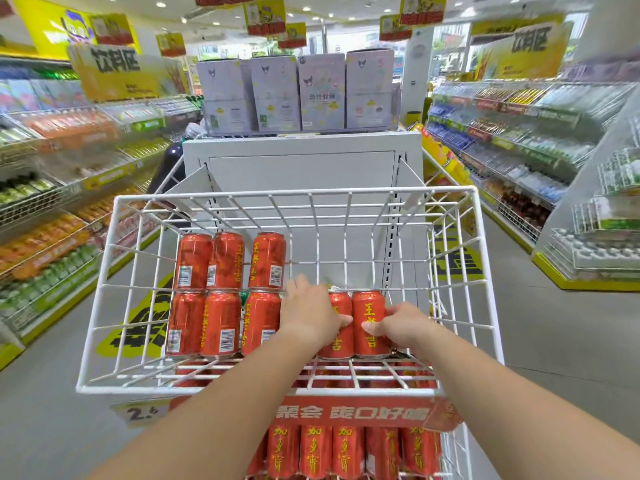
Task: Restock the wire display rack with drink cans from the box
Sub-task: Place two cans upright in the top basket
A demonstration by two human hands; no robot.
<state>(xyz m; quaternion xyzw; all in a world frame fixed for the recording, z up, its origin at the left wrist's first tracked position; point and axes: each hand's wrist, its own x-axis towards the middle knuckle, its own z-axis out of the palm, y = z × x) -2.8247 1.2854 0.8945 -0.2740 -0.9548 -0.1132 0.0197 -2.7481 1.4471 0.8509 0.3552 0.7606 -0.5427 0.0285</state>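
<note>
Inside the wire rack [270, 389], left hand [311, 315] and right hand [401, 325] clasp neighbouring red cans [369, 320]; seat them upright, touching the near row.

In the wire basket [294, 192], three rear cans [227, 261] stand at the left back, and three front cans [220, 323] stand directly before them. The can pair [369, 323] stands right of the front cans, in the same row. Lower cans [346, 452] sit beneath the basket. Cartons [298, 93] stand on the cabinet [301, 168] behind it.

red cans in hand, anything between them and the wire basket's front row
Nothing visible. The red cans stand in the front row of the wire basket, gripped by the left hand and right hand.
</note>
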